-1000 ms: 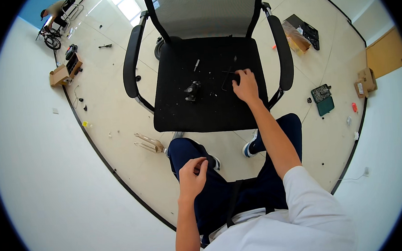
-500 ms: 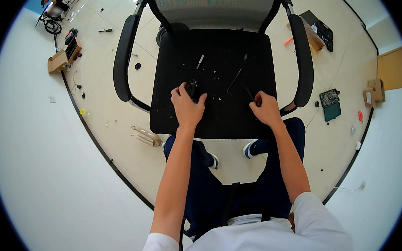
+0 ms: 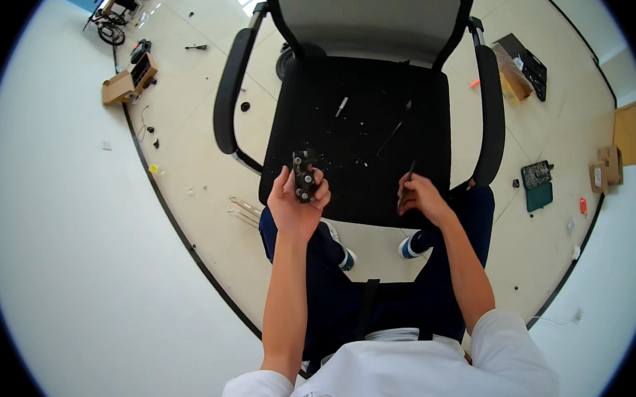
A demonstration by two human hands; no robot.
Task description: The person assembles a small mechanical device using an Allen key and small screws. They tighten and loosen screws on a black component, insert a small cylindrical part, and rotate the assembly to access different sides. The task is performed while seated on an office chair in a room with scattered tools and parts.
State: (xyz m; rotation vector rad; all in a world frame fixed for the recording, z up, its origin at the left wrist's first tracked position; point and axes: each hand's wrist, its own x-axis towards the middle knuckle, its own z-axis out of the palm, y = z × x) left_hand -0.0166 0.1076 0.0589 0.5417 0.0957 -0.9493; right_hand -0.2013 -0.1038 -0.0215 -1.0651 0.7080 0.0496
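Note:
My left hand [image 3: 297, 211], palm up, holds a black metal part with silver round bolts [image 3: 303, 179] above the near left of the black chair seat [image 3: 354, 80]; it looks like a bicycle brake caliper. Closed around a thin dark stick-like tool [image 3: 410, 171], my right hand [image 3: 421, 198] is over the seat's near right edge. The tool's kind is too small to make out. On the seat lie a short whitish stick [image 3: 341, 107], a thin dark rod [image 3: 390, 139] resembling a hex key, and small pale crumbs.
Armrests [image 3: 233, 94] flank the seat, and a mesh backrest [image 3: 376, 20] rises at its far side. Around the chair are an opened cardboard box [image 3: 118, 88], a green case [image 3: 539, 196], a black tool case [image 3: 532, 65] and small cartons [image 3: 607, 170]. Bicycle wheels stand far left.
My left hand has lifted the caliper-like part off the seat and turned palm up. My right hand has raised the thin tool, now pointing upright. The view has shifted slightly.

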